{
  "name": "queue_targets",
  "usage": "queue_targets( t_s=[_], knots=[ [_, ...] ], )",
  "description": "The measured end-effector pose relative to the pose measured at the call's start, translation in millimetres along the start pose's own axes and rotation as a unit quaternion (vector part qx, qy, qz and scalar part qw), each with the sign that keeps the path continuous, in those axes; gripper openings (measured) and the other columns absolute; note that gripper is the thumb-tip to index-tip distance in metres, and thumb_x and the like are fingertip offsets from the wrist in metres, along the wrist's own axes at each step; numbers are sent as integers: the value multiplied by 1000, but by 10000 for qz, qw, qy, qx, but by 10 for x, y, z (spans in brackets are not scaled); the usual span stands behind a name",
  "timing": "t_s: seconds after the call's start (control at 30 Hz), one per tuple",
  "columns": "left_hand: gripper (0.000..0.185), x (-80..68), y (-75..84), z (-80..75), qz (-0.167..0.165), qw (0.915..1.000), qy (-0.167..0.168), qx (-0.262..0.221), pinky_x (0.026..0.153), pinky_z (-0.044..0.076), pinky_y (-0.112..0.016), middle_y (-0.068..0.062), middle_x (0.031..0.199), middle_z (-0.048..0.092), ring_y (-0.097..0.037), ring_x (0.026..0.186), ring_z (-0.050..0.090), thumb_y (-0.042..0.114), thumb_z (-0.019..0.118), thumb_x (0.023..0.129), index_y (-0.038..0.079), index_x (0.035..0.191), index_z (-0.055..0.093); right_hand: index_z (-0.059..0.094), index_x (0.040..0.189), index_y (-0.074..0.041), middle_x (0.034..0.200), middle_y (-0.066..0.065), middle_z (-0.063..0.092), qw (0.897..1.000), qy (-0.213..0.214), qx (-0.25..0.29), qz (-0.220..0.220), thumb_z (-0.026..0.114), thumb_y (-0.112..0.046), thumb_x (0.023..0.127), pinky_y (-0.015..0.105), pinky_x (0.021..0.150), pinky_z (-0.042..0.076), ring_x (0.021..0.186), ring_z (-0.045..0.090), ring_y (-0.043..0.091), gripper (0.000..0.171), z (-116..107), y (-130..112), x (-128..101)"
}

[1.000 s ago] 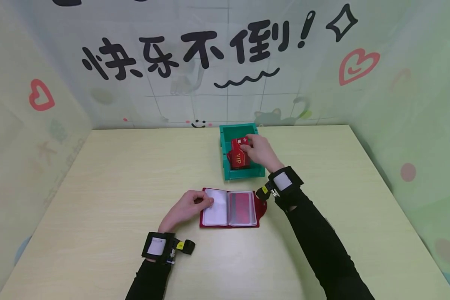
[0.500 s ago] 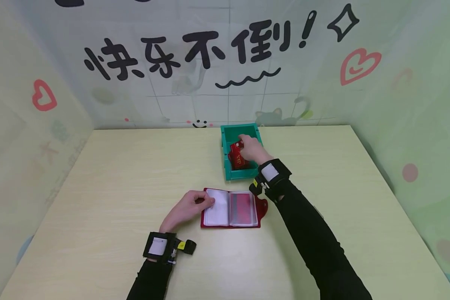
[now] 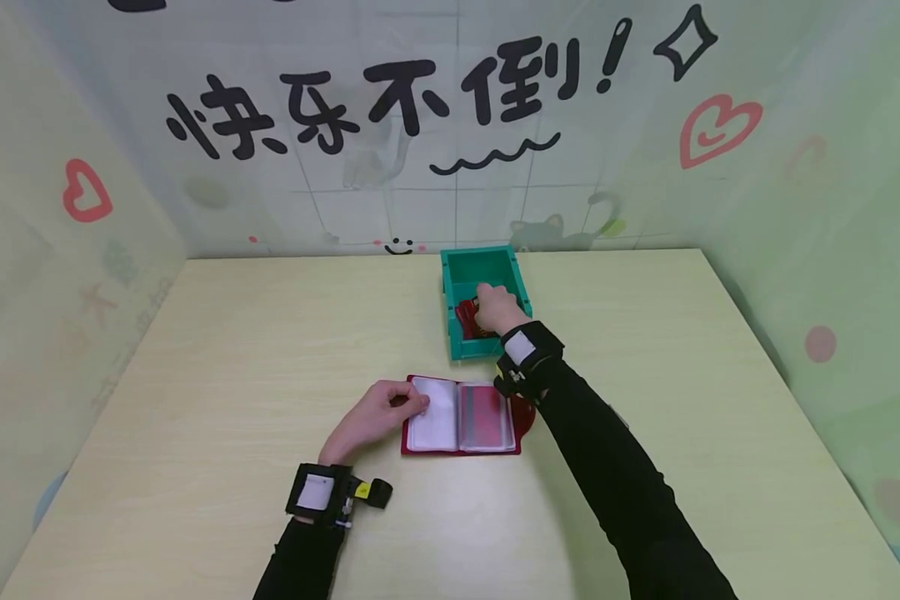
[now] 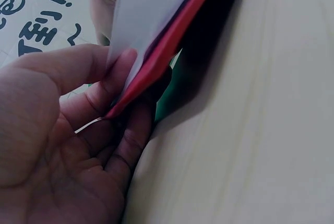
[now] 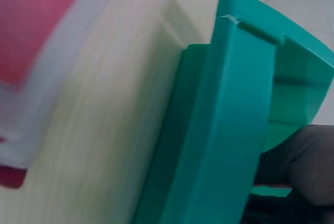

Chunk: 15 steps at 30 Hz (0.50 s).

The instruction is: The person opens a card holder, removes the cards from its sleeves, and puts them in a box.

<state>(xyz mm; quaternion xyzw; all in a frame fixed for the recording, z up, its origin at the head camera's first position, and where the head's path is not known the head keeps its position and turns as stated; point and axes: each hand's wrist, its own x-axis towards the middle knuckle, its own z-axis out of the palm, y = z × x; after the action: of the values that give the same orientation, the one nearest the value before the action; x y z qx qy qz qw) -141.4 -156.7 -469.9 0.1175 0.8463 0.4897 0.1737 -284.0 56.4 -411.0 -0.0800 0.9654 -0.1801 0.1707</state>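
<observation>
A red card holder [image 3: 431,425] lies open on the table, with clear sleeves and a pink card [image 3: 486,421] in the right-hand one. My left hand [image 3: 378,410] pinches its left edge; in the left wrist view the thumb lies on the pale sleeve and fingers sit behind the red cover [image 4: 156,62]. Beyond the holder stands a green bin [image 3: 465,351]. My right hand [image 3: 499,308] reaches down into it over red cards [image 3: 466,315], covering much of them. Its fingertips are hidden, so I cannot tell whether they grip a card.
A pale wooden table [image 3: 270,350] extends around the holder and bin. A printed backdrop [image 3: 270,200] stands along the table's back edge, close behind the bin, and more panels rise on both sides. The holder's red flap [image 3: 522,415] sticks out at its right.
My right hand has moved left and lower over the bin and now covers more of the red cards, whose VIP lettering showed before. The left hand and holder stay in place.
</observation>
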Motion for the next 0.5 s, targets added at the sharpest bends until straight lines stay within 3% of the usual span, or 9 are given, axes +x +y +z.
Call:
queue_targets(
  t_s=[0.23,0.5],
  knots=[
    [19,-1,10,-7,22,10000,-3,13,74,42,-25,-4,87,59,-18,89,53,20,60,100,9,88,69,58,119,3,117,23,65,9986,55,-513,94,51,-9,102,41,83,53,98,62,33,22,27,-56,-23],
    [20,-16,26,-8,61,10000,11,24,74,43,-24,-5,88,60,-18,89,53,20,61,100,8,87,69,62,127,0,126,23,62,9929,174,-1136,300,62,-15,98,49,94,56,112,63,36,33,101,-125,3]
  ],
)
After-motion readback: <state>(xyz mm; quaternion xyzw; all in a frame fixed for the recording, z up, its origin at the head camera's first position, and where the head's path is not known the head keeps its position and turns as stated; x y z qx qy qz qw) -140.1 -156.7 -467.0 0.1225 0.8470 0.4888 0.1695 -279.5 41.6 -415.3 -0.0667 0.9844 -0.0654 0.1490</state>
